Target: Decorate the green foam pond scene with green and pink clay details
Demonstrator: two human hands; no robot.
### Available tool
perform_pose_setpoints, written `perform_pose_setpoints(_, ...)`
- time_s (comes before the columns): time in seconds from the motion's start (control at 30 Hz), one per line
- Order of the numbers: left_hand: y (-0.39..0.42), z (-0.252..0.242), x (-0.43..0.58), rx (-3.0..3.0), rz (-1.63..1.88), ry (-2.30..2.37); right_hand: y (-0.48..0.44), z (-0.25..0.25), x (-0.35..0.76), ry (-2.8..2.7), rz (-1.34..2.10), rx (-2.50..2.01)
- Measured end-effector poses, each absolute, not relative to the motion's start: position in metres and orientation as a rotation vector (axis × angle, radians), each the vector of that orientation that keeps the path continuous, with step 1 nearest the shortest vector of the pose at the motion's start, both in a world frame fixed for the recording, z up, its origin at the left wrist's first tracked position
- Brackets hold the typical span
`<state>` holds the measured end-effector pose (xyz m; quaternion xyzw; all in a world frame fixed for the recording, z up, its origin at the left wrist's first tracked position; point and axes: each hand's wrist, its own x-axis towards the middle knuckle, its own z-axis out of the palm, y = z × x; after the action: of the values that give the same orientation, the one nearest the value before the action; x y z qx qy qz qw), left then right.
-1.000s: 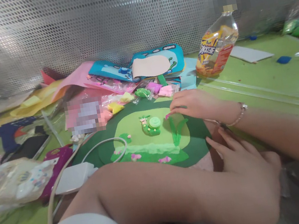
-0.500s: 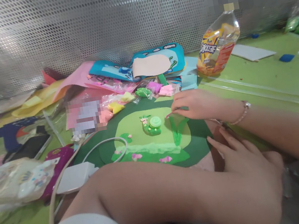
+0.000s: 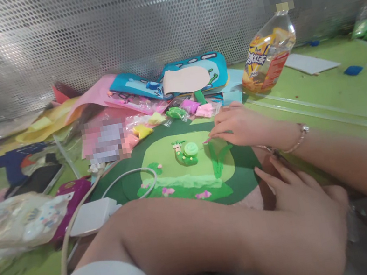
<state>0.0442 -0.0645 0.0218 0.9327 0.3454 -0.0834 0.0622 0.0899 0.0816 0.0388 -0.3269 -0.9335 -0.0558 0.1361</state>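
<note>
A clay picture on a dark green board [image 3: 244, 181] lies in front of me, with a light green snail [image 3: 191, 149], grass blades [image 3: 221, 161] and small pink flowers [image 3: 203, 195]. My right hand [image 3: 238, 124] is above the board's right side, pinching a thin pinkish stick-like tool [image 3: 206, 141] whose tip points at the bare light green ground right of the snail. Whether the tip touches the surface, I cannot tell. Crossing the near side of the board, my left arm ends in my left hand [image 3: 304, 201], its fingers spread at the board's right edge.
Behind the board lie several small bags of coloured clay [image 3: 175, 113]. A tilted drink bottle [image 3: 267, 58] stands at the back right. To the left are a white charger [image 3: 93, 216] with its cable, a phone [image 3: 40, 180] and a plastic pouch [image 3: 20, 220].
My right hand has shifted slightly and its upper fingers are lifted a little, with the tool's tip still right of the snail. My left hand stays where it was.
</note>
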Motion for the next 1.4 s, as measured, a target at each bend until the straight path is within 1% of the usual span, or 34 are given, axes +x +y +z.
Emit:
perform_pose_setpoints(0.3,-0.063,0.022,0.043,2.819,-0.27,1.022,0.074,0.043,0.083,-2.772,-0.289,-0.945)
perform_pose_setpoints(0.5,-0.063,0.026,0.042,2.804,-0.294,1.007,0.073,0.042,0.082,-2.821,-0.308,-0.886)
perform_pose_setpoints(0.7,-0.061,0.027,0.042,2.807,-0.315,0.978,0.072,0.043,0.082,-2.809,-0.303,-0.93)
perform_pose_setpoints(1.0,-0.062,0.025,0.043,2.814,-0.293,1.011,0.068,0.047,0.08,-2.862,-0.462,-0.935)
perform_pose_setpoints(1.4,-0.064,0.02,0.046,2.85,-0.26,1.037,0.072,0.042,0.083,-2.836,-0.382,-0.936)
